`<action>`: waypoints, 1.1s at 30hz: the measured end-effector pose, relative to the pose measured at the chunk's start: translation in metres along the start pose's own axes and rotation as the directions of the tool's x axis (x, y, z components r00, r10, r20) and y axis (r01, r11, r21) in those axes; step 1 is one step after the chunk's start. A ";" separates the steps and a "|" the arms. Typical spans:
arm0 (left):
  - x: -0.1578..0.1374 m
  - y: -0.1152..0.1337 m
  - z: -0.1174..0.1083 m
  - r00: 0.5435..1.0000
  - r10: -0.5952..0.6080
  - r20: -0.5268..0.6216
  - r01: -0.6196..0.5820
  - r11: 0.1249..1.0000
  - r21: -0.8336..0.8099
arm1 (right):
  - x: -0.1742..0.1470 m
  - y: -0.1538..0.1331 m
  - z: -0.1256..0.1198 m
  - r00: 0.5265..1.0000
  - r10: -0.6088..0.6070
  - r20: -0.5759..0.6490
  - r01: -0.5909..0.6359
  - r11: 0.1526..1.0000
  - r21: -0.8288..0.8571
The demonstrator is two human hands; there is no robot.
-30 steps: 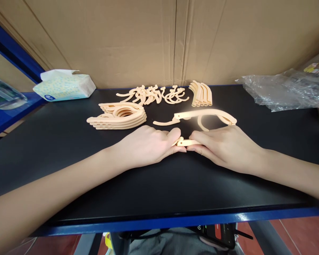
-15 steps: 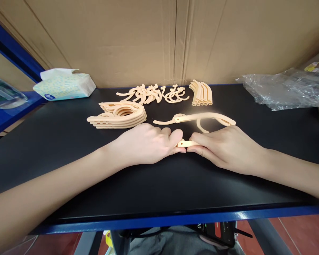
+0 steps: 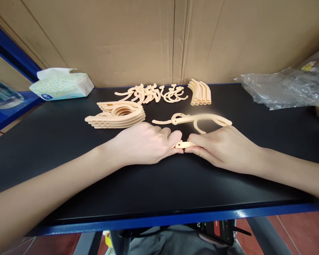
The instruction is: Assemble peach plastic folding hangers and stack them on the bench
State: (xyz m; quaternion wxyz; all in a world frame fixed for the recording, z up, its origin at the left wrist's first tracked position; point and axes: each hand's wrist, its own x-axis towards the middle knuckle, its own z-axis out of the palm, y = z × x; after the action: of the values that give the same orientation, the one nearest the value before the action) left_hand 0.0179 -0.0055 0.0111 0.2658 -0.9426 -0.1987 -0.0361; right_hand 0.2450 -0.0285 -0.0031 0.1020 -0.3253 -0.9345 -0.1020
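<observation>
Left hand [image 3: 149,145]: thumb and fingers were clamped on the left end of the small peach piece [image 3: 185,145], mostly hidden by the grip.
Right hand [image 3: 225,148]: fingers were pinched on the same thing from the right — a holed bit showed between the hands.
Peach piece: sat over the middle of the black counter [image 3: 149,191], couldn't tell if it touched.
Long hanger [image 3: 202,118]: lay just beyond the right hand.
Hanger stack [image 3: 117,122]: piled up past the left hand.
Loose hooks [image 3: 149,94]: heaped at the back — curved bars [image 3: 200,92] were right beside them.
</observation>
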 end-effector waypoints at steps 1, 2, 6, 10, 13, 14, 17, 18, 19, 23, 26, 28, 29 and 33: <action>0.000 0.000 0.000 1.000 -0.001 -0.003 0.001 1.000 0.002 | 0.000 0.000 0.000 1.000 -0.002 -0.017 0.002 1.000 -0.014; 0.000 0.000 0.000 1.000 -0.002 -0.006 0.002 1.000 0.002 | 0.000 0.000 0.000 1.000 -0.003 -0.031 0.002 1.000 -0.026; -0.002 0.001 0.001 0.999 0.001 -0.032 -0.001 1.000 -0.009 | 0.000 0.000 0.000 0.998 -0.005 -0.065 0.003 0.999 -0.036; -0.002 0.001 0.003 0.999 0.012 -0.049 -0.012 1.000 -0.001 | 0.000 0.001 0.000 1.000 0.001 -0.011 -0.001 1.000 0.001; -0.001 0.002 0.004 0.999 0.016 -0.052 -0.016 1.000 -0.008 | 0.000 0.002 0.000 0.998 0.018 0.055 -0.018 1.000 0.013; 0.000 0.002 0.004 0.999 0.014 -0.050 -0.015 1.000 -0.011 | 0.000 0.003 0.000 0.997 0.021 0.069 -0.022 1.000 0.010; 0.000 0.002 0.003 0.998 0.021 -0.055 -0.022 1.000 -0.020 | 0.000 0.003 -0.001 0.995 0.024 0.092 -0.025 1.000 0.007; 0.000 0.002 0.002 0.998 0.029 -0.061 -0.031 0.999 -0.020 | 0.000 0.004 -0.001 0.995 0.023 0.098 -0.024 1.000 0.014; 0.000 0.002 0.002 0.997 0.038 -0.070 -0.039 0.999 -0.016 | 0.000 0.004 -0.001 0.994 0.021 0.104 -0.024 0.999 0.026; 0.001 0.002 0.001 0.992 0.061 -0.112 -0.059 0.998 0.016 | 0.000 0.005 -0.002 0.990 0.019 0.138 -0.029 0.997 0.068; 0.001 0.001 0.001 0.990 0.072 -0.125 -0.068 0.997 0.034 | 0.001 0.006 -0.002 0.988 0.016 0.154 -0.026 0.998 0.064; 0.001 0.001 0.000 0.987 0.082 -0.137 -0.076 0.996 0.044 | 0.001 0.006 -0.003 0.989 0.008 0.150 -0.017 0.998 0.063; 0.000 0.001 0.000 0.985 0.086 -0.146 -0.080 0.996 0.049 | 0.000 0.006 -0.003 0.989 0.004 0.147 -0.013 0.998 0.066; -0.001 0.001 -0.002 0.977 0.097 -0.190 -0.087 0.994 0.061 | 0.000 0.007 -0.003 0.990 -0.009 0.140 -0.004 0.996 0.093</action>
State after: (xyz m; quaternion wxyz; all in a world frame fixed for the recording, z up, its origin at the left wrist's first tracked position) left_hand 0.0179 -0.0081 0.0122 0.3097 -0.9357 -0.1290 -0.1095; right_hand 0.2494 -0.0241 0.0010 0.0508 -0.3254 -0.9435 -0.0355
